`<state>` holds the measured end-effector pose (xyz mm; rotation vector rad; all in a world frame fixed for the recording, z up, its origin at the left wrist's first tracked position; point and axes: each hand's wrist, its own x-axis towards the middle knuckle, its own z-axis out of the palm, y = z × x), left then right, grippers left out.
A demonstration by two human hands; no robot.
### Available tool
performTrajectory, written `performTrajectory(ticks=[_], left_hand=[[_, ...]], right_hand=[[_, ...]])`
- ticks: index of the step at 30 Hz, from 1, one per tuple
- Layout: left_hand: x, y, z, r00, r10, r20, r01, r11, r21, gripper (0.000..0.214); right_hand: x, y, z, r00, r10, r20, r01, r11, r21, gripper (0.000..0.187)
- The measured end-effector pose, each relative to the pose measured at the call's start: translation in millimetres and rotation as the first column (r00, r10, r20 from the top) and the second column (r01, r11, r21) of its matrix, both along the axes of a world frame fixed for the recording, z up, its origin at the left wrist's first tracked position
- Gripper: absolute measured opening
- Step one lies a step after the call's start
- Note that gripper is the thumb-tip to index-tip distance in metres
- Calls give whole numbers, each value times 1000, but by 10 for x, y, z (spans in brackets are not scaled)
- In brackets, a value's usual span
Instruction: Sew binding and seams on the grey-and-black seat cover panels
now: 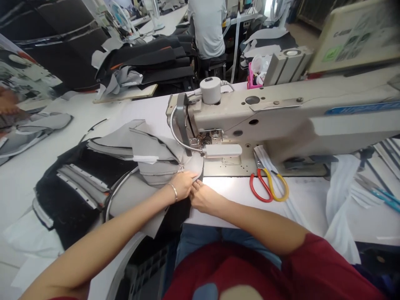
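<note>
Across the middle of the frame, a white worktable (229, 196) carries a sewing machine (275, 106), whose arm runs to the right edge. At upper centre, a person in a white shirt (208, 29) sits with their back turned; stacked dark panels (150, 62) lie to that person's left in the frame. Right of centre, scissors (259, 166) with red and yellow handles lie partly over a white strip; a pink basket (251, 80) stands behind the machine. A white bar (223, 151) crosses before the needle area, obstructing the view. The grey fabric piece (153, 175) lies left of centre, reaching the machine head. The left hand's (183, 184) fingers press on it, grip undetermined; the right hand's (204, 198) fingers curl, pinching its near edge.
</note>
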<state>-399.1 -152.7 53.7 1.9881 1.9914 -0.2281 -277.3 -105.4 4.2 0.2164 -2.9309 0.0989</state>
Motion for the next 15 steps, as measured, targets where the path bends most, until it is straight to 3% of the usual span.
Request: performTrajectory(ticks=[5,15], left_hand=[[159,1,-82,995,96,-11,-96,994,-50,34],[143,81,-143,987,159,-17,-160,984,-80,27]], right_hand=[[35,-26,-18,998,37,55,-35,999,-33,20],[7,-32,38,990,10,138,-2,998,-59,21]])
